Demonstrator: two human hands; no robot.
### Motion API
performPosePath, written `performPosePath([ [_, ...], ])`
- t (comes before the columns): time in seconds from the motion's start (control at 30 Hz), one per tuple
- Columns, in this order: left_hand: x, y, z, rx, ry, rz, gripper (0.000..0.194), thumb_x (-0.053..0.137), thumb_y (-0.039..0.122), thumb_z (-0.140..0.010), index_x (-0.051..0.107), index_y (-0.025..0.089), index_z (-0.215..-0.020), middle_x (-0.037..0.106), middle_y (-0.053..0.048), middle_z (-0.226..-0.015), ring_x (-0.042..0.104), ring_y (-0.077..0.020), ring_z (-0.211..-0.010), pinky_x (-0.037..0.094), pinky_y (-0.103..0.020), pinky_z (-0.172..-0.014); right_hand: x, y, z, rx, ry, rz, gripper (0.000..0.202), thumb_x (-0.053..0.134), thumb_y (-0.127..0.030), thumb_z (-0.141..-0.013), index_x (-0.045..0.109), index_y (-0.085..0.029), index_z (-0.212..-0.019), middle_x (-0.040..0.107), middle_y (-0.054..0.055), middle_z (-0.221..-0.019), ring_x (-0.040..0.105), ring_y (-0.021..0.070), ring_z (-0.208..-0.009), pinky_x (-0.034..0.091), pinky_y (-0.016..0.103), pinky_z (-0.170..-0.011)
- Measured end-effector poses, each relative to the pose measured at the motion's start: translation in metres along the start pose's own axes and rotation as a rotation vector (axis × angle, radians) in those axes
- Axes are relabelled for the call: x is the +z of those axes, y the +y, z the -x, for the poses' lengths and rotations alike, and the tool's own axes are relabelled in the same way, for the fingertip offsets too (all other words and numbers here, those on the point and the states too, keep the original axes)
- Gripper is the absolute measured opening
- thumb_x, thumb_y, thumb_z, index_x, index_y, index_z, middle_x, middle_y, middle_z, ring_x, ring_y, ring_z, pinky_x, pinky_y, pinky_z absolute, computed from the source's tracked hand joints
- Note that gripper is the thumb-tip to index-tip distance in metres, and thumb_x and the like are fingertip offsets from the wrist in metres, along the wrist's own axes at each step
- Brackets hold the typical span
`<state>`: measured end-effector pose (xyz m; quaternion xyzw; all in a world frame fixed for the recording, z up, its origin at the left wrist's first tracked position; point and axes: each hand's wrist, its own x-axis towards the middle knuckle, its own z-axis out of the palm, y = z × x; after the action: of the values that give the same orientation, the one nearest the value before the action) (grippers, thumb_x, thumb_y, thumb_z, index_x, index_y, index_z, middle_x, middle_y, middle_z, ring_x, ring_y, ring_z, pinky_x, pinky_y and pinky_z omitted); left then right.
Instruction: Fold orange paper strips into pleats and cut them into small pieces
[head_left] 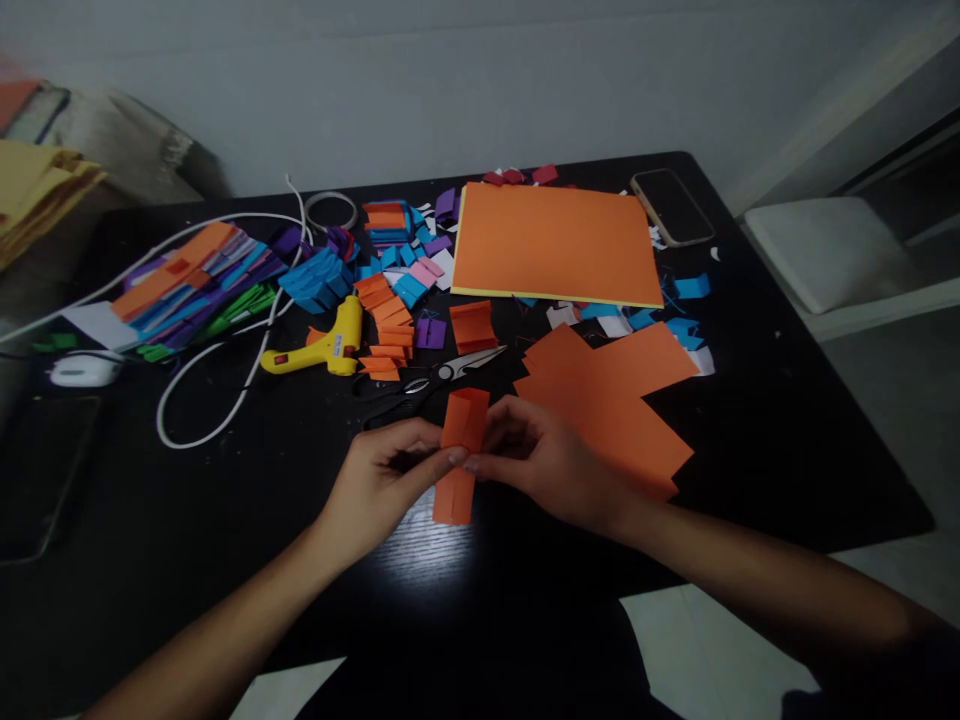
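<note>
Left hand point(382, 482) and right hand point(551, 462) pinch a narrow, folded orange paper strip point(454, 498) midway; even thumb pressure should keep creases straight.

This seemed a home craft space: a black wood-grained table point(757, 440) bearing cut coloured paper point(191, 280) and a yellow plastic glue gun point(341, 340) stood by a plain grey wall point(352, 100).

1. Six o'clock: the left hand point(379, 482)'s fingertips, thumb excepted, hide behind the orange paper strip point(454, 500).
2. One o'clock: orange paper sheets point(555, 245) partly cover red paper pieces point(546, 175).
3. Between eight and nine: left edge crops the smartphone point(49, 480); handles of the scissors point(450, 370) melt into the dark tabletop point(262, 500).
</note>
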<state>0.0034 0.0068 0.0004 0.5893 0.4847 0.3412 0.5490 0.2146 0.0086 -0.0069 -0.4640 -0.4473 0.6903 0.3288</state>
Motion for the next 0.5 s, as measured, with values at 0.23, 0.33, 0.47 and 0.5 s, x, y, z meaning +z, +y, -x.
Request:
performPosePath([
  [0.23, -0.0009, -0.0005, 0.0004, 0.027, -0.077, -0.083, 0.016, 0.076, 0.03, -0.094, 0.08, 0.019, -0.083, 0.077, -0.002, -0.073, 0.068, -0.0136, -0.063, 0.053, -0.021, -0.058, -0.0036, -0.0077, 0.0006, -0.027, -0.059, 0.022, 0.038, 0.095, -0.043, -0.076, 0.075, -0.022, -0.101, 0.079, 0.003, -0.098, 0.074, 0.0218, -0.091, 0.059, 0.036, -0.083],
  [0.33, -0.0006, 0.0002, 0.0012, 0.044, -0.106, -0.125, 0.018, 0.075, 0.029, -0.093, 0.078, 0.018, -0.079, 0.075, -0.001, -0.07, 0.065, -0.0126, -0.061, 0.05, -0.021, -0.057, -0.006, -0.0083, -0.0008, -0.082, -0.017, 0.012, 0.025, 0.088, -0.045, -0.085, 0.079, -0.023, -0.093, 0.079, 0.001, -0.093, 0.073, 0.0207, -0.09, 0.057, 0.034, -0.083],
  [0.47, 0.0, 0.0006, 0.0018, 0.01, -0.132, -0.1, 0.019, 0.075, 0.027, -0.092, 0.075, 0.017, -0.076, 0.073, -0.001, -0.068, 0.062, -0.0115, -0.059, 0.048, -0.02, -0.055, -0.0061, -0.0079, -0.0023, -0.104, 0.029, -0.024, 0.022, 0.088, -0.044, -0.085, 0.08, -0.023, -0.085, 0.077, 0.0, -0.084, 0.07, 0.0169, -0.078, 0.055, 0.031, -0.075],
  [0.5, 0.0001, 0.0005, 0.0017, 0.006, -0.134, -0.096, 0.02, 0.075, 0.027, -0.092, 0.074, 0.017, -0.074, 0.072, 0.0, -0.067, 0.061, -0.0112, -0.058, 0.048, -0.02, -0.054, -0.0059, -0.0078, -0.0026, -0.096, 0.041, -0.037, 0.023, 0.089, -0.044, -0.084, 0.08, -0.023, -0.085, 0.076, 0.0, -0.082, 0.068, 0.0158, -0.074, 0.054, 0.03, -0.072],
])
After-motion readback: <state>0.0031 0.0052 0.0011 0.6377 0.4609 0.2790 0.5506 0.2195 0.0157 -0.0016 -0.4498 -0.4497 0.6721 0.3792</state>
